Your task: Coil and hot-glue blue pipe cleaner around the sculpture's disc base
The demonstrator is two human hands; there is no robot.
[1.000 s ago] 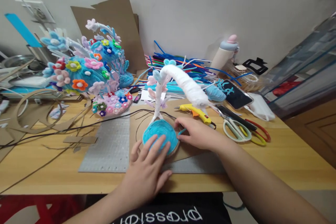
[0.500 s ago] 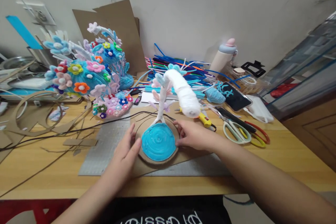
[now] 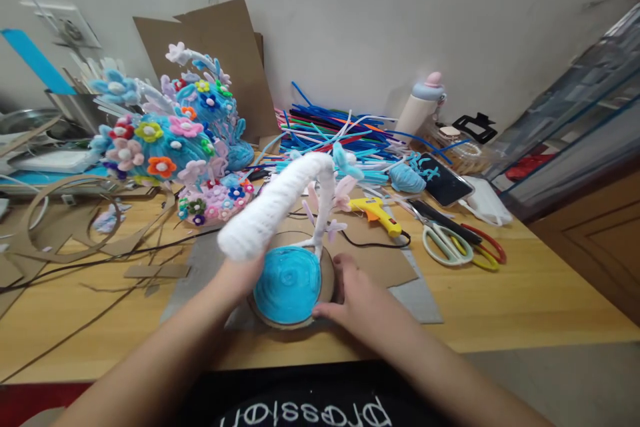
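Note:
A round cardboard base [image 3: 327, 278] carries a blue coiled disc [image 3: 287, 283]. From its far side rises a white stem [image 3: 326, 207], bent over into a thick white fuzzy arm [image 3: 275, 207] that points left towards me. Pale pink petals [image 3: 345, 192] and a light-blue flower [image 3: 343, 159] are on the stem. My left hand [image 3: 249, 273] grips the base's left edge, its fingers mostly hidden under the white arm and behind the disc. My right hand [image 3: 347, 293] is closed on the right edge, thumb on the near rim and fingers round the side.
Beyond the base lie a yellow glue gun [image 3: 375, 211] and a pile of coloured pipe cleaners [image 3: 330, 137]. Scissors [image 3: 447, 243], pliers [image 3: 483, 248] and a phone [image 3: 445, 181] lie right. Flower-covered blue models [image 3: 165, 147] stand left, near cardboard offcuts [image 3: 155, 271] and a black cable [image 3: 125, 251].
Both hands have turned the base and brought it slightly nearer. The thick white arm has swung from the right side to the left, over my left hand. The glue gun is now uncovered.

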